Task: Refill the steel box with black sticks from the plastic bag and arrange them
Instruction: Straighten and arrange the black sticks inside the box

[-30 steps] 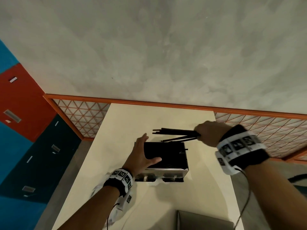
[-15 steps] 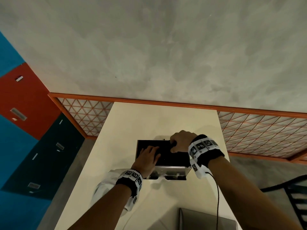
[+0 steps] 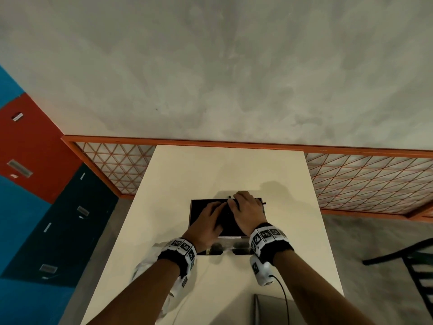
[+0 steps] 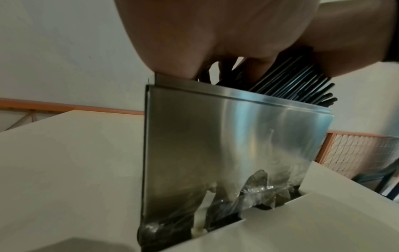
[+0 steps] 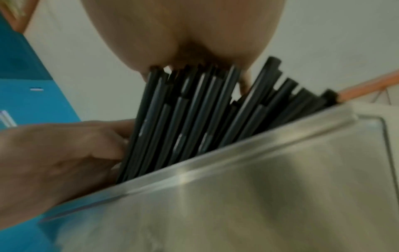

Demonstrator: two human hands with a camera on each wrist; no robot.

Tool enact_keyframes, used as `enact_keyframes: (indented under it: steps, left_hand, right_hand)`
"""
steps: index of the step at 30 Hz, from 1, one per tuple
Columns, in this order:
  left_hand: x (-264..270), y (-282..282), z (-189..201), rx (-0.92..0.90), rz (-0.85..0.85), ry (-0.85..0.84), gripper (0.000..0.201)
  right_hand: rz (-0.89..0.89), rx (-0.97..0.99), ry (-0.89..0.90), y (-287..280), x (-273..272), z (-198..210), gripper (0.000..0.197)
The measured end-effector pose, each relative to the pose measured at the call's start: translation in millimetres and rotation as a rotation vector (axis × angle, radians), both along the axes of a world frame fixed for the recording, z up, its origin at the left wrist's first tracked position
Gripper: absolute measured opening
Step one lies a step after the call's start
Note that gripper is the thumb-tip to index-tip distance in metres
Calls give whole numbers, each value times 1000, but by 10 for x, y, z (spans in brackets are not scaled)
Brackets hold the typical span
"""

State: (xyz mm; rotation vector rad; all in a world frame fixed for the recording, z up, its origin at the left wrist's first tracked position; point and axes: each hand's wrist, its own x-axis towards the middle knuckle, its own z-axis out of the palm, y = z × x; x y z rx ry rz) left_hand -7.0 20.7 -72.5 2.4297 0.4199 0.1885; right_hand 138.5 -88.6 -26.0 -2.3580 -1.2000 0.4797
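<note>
Right hand [image 3: 246,211] has dropped onto black sticks [image 5: 194,110] in steel box [image 4: 226,153]; both hands flat; left hand [image 3: 207,222] alongside.

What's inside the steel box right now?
The steel box holds a dense pack of black sticks, their ends rising unevenly above the rim. The left hand and right hand cover much of the opening; the box walls hide how deep they go.

Head view looks down from above; wrist views look up close beneath, sharing the steel box [image 3: 225,240].
</note>
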Motion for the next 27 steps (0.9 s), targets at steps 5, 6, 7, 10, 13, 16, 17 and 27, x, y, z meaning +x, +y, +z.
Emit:
enact_keyframes:
  steps: [5, 6, 7, 10, 13, 16, 17, 27]
  left_hand:
    - [13, 36, -57, 84, -63, 32, 59]
    - [31, 42, -16, 53, -55, 32, 57]
    - [56, 65, 37, 20, -34, 26, 53]
    - [172, 224, 290, 29, 18, 4, 33]
    - [312, 471, 533, 10, 67, 24, 26]
    - [441, 722, 683, -17, 77, 121, 23]
    - [494, 802, 713, -16, 73, 165, 23]
    - [1016, 787, 702, 113, -213, 717, 34]
  right_hand:
    - [-8, -14, -158, 106, 182, 135, 44]
    - [6, -50, -147, 130, 202, 141, 48]
    - [25, -105, -135, 148, 208, 126, 53]
    - [78, -247, -156, 133, 149, -27, 58]
    - [87, -178, -233, 2, 104, -179, 56]
    - [81, -56, -275, -175, 69, -275, 59]
    - [76, -16, -299, -239, 38, -304, 59]
    - [87, 228, -442, -688, -330, -441, 53]
